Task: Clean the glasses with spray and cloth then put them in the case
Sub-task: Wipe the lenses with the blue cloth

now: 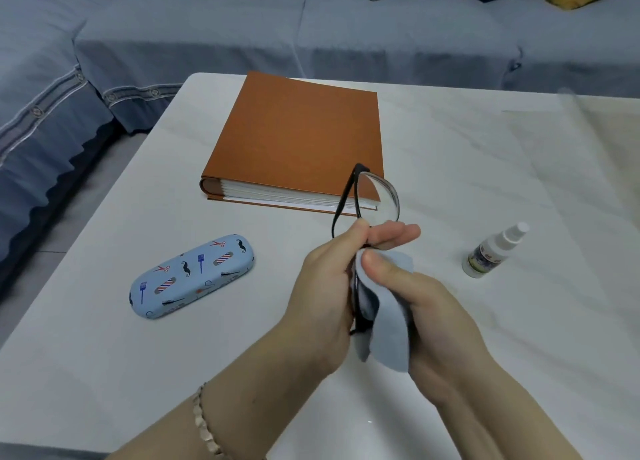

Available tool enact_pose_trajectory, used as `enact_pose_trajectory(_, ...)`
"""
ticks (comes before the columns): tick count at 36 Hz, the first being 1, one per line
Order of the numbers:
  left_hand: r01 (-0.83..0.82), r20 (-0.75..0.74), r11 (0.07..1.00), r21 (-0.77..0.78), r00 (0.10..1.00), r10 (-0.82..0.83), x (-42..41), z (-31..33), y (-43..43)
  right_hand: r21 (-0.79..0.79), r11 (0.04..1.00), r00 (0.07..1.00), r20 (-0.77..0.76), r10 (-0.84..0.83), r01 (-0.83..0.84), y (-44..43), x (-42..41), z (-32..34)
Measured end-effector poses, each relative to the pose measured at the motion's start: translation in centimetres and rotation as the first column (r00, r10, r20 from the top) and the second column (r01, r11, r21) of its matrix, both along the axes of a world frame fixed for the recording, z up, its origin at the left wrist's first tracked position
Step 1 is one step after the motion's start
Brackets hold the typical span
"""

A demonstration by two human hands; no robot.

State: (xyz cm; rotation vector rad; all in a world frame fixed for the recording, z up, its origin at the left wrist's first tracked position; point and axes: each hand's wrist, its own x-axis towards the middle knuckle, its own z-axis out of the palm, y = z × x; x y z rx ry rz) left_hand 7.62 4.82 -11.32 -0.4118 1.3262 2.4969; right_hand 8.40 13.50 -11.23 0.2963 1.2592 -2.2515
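Black-framed glasses stand on end above the white table, one lens up and free, the lower lens wrapped in a pale blue cloth. My left hand grips the frame near its middle. My right hand pinches the cloth around the lower lens with the thumb on top. A closed light blue case with a barber pattern lies to the left of my hands. A small white spray bottle stands to the right, touched by neither hand.
A thick brown album lies on the table behind the glasses. A blue-grey sofa with cushions runs along the far and left sides. My left wrist wears a bracelet.
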Motion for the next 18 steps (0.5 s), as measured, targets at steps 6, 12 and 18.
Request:
enact_pose_trajectory(6,-0.112,0.005,0.992,0.054,0.994,0.112,-0.5,-0.3,0.0,0.286,0.954,0.992,-0.056,0.110,-0.089,0.8,1.2,0.2)
enact_pose_trajectory(12,-0.226,0.030,0.971,0.080,0.974,0.224,-0.5,-0.5,0.6,0.304,0.952,0.990,-0.117,0.082,-0.043,1.2,1.1,0.1)
enact_pose_trajectory(18,-0.261,0.033,0.965,0.022,0.965,0.260,0.3,-0.7,1.6,0.261,0.962,0.995,-0.077,-0.057,0.075,0.4,0.7,0.6)
